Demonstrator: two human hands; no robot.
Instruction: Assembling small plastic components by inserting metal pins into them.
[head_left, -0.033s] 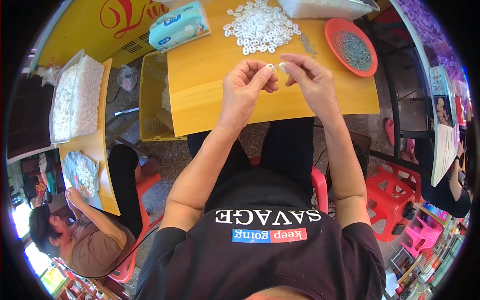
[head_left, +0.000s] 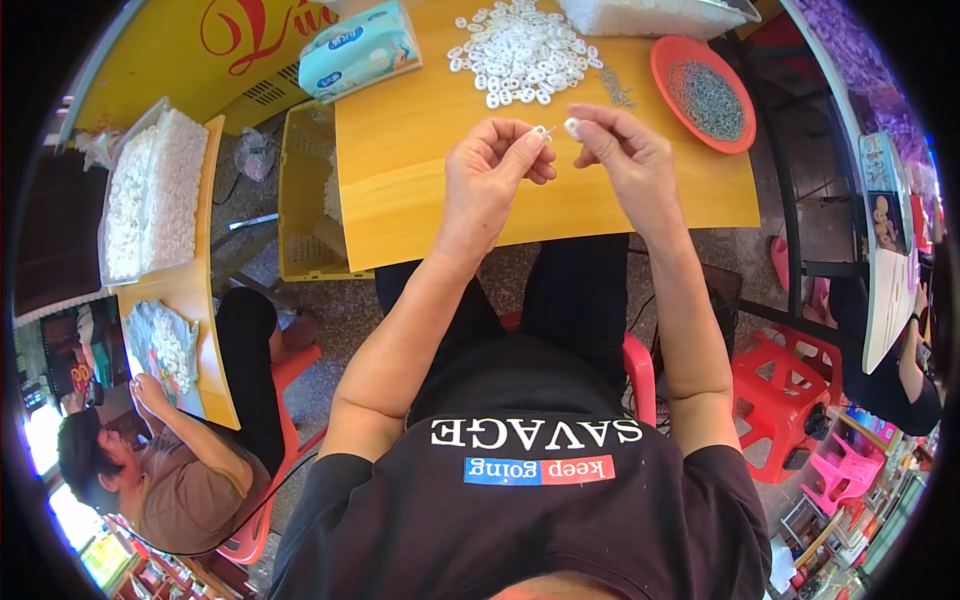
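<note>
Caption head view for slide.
Left hand pinches a small white part, right hand close by, near piled white pieces and a red plate of metal bits.

Bright middle, burnt-out left rim

Even, bright light falls on the yellow tabletop (head_left: 420, 205), and the pile of white pieces (head_left: 525, 62) looks pale, nearly washed out. At the lower left, glaring patches (head_left: 45, 440) burn to white, while the black shirt (head_left: 600, 530) sinks into dimness. Fisheye distortion curves straight edges toward a black rounded border, where detail softens. The centre looks reasonably sharp, though the small piece (head_left: 541, 132) in the left hand (head_left: 484, 178) is too tiny to resolve
</note>
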